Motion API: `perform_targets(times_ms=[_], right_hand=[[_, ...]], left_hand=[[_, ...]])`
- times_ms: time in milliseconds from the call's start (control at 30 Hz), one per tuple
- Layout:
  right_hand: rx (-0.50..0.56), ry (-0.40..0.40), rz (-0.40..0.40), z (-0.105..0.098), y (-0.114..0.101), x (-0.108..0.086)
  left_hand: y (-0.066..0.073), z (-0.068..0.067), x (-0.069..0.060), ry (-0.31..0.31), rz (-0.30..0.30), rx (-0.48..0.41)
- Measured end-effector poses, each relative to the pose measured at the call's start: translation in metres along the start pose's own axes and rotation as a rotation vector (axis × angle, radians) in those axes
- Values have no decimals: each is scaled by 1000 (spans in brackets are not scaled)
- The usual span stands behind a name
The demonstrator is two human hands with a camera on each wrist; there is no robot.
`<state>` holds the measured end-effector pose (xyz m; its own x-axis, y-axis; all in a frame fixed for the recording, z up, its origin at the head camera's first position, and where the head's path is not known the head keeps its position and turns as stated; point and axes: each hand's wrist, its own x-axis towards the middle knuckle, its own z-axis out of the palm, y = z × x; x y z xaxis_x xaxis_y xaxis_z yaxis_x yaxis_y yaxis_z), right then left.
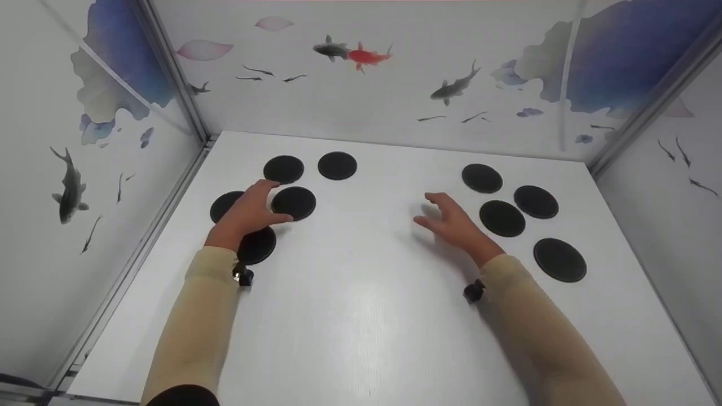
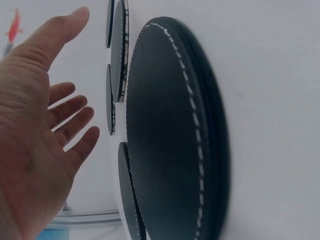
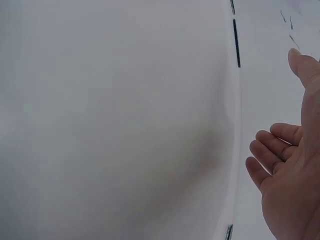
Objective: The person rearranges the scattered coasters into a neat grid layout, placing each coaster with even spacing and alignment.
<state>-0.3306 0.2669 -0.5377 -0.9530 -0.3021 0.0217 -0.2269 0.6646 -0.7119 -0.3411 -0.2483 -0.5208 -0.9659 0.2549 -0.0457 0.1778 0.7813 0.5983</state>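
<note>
Black round discs lie on the white table in two groups. My left hand (image 1: 245, 213) is above the left group, thumb and fingers apart around the near side of one disc (image 1: 295, 203); whether it touches is unclear in the head view. In the left wrist view the left hand (image 2: 42, 120) has spread, relaxed fingers with nothing in them, beside a large stitched black disc (image 2: 165, 130). My right hand (image 1: 454, 225) hovers left of a disc (image 1: 502, 218) of the right group, fingers loosely extended. The right wrist view shows that hand (image 3: 292, 170) empty.
Two discs (image 1: 284, 169) (image 1: 337, 165) lie at the back left, and others (image 1: 257, 246) nearer. On the right are more discs (image 1: 482, 178) (image 1: 536, 202) (image 1: 560, 260). Fish-patterned walls (image 1: 372, 107) enclose the back and sides of the white table (image 1: 361, 316).
</note>
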Motion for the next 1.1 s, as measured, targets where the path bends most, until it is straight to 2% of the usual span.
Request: perform_targets(times_ms=[367,667,900,1100], right_hand=[[17,-97,-5,41,-58,41],[48,-142,-10,75,-86,67],[41,-156,-46,100,-106,86],[42,-178,-36,119,-122,96]], left_hand=[[0,-1,1,-4,-11,-20],[-3,1,2,-13,-18,-31],[-5,3,6,-21,-15,-41],[-3,3,8,-23,-26,-27]])
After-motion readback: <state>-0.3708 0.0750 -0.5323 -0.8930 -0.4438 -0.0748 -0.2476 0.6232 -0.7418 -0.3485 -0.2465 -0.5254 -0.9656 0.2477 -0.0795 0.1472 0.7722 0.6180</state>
